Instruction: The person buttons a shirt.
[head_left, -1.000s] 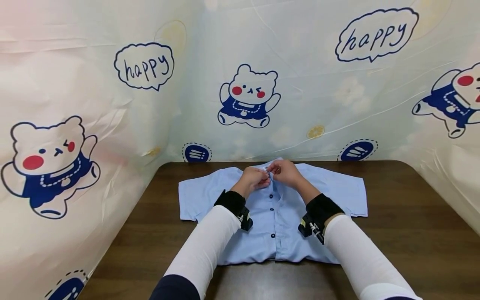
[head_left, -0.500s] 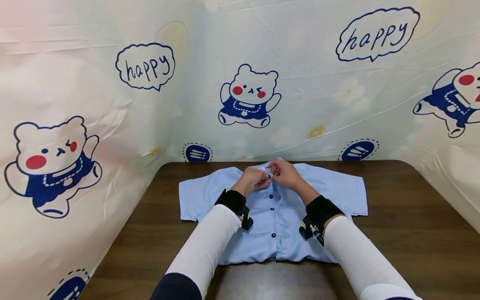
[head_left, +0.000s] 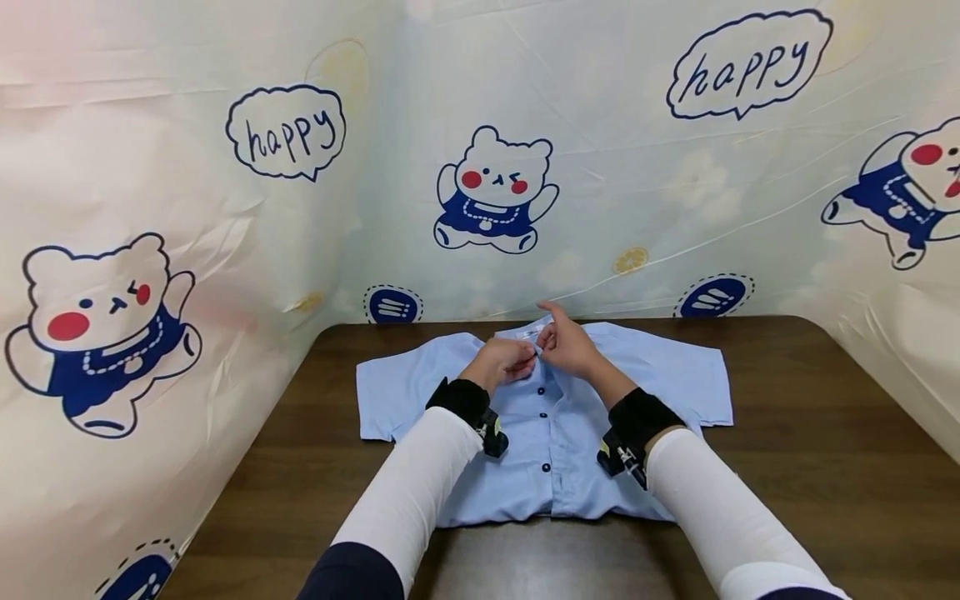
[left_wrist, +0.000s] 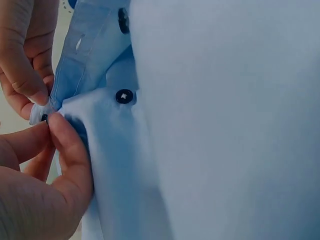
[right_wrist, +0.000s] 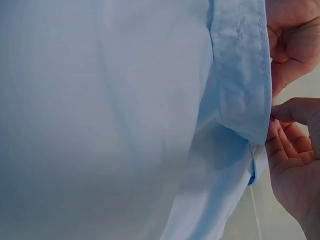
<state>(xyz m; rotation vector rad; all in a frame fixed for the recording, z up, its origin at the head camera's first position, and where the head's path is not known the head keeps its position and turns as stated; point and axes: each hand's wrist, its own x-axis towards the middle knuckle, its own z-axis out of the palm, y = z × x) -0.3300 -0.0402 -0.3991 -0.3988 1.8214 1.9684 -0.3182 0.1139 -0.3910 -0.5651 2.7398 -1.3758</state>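
Note:
A light-blue short-sleeved shirt [head_left: 513, 467] lies front up, collar at the far side, dark buttons [head_left: 546, 467] down its middle. My left hand [head_left: 506, 360] pinches the front edge near the collar between thumb and finger. In the left wrist view a small dark button [left_wrist: 44, 118] peeks out at these fingertips. My right hand [head_left: 567, 343] pinches the same edge from the other side, its index finger raised. Two more buttons show closer to the camera, one dark button [left_wrist: 124, 96] beside a fold. A stitched strip [right_wrist: 242, 75] of the shirt partly hides the fingertips in the right wrist view.
The shirt lies on a dark brown wooden table [head_left: 810, 467], its collar near the far edge. A printed curtain [head_left: 600, 183] with bears and "happy" bubbles hangs behind and on both sides. Black straps [head_left: 647, 419] hold a camera on each wrist.
My right index finger has lifted and straightened away from the cloth. My left hand keeps nearly the same place, and the shirt lies as before.

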